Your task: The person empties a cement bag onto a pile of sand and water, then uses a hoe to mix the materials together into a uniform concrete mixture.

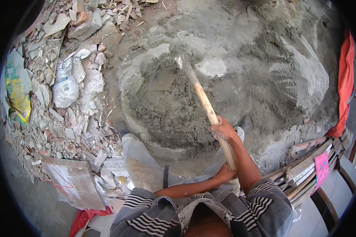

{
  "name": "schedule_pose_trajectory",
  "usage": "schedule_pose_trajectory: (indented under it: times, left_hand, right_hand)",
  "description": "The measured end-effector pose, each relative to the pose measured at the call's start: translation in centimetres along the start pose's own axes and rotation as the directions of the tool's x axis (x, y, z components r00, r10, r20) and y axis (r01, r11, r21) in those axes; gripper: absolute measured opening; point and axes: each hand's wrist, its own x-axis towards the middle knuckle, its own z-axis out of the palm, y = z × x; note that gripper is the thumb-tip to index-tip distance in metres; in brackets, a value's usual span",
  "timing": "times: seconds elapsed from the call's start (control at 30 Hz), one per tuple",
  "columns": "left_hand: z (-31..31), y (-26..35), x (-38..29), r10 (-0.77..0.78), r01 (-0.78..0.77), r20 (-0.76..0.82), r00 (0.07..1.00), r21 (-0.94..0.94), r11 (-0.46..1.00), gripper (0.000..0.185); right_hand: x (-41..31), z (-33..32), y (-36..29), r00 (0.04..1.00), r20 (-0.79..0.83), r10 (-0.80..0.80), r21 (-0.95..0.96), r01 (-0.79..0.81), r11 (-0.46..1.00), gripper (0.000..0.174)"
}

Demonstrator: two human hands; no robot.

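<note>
My right hand (223, 129) grips the wooden handle of a hoe (206, 102) partway along its shaft. Lower down, my left hand (226, 173) is closed around the handle's near end, close to my body. The hoe's mortar-caked head lies at the far end of the handle, its flat blade resting against a heap of wet grey mortar (172, 118). This heap sits on the ground before my feet. More wet mortar and patches of paler grey powder or slurry spread beyond it and to the right.
Broken rubble (89, 80) covers the left side, with a crumpled plastic bag (65, 90) and a yellow-green sack (17, 94) on it. A board (74, 180) lies at the lower left. Stacked timber (305, 171) and a red sheet (345, 83) border the right.
</note>
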Motion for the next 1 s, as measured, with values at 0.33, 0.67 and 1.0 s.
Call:
schedule_pose_trajectory:
  times: [0.33,0.67,1.0]
  left_hand:
    - [-23.6,23.0,5.5,0.548,0.106,-0.559,0.622,0.754,0.648,0.05]
    - [-23.8,9.3,-8.3,0.406,0.254,-0.562,0.72,0.759,0.6,0.052]
    - [-19.7,-1.4,-31.7,0.25,0.275,-0.454,0.855,0.806,0.524,0.064]
  right_hand:
    - [29.4,5.9,-12.3,0.954,-0.08,-0.287,0.601,0.276,0.75,0.012]
    - [19.0,15.2,4.6,0.999,-0.027,0.026,0.762,0.004,0.648,0.013]
    - [-6.1,23.8,12.0,0.892,0.383,0.242,0.845,-0.444,0.298,0.012]
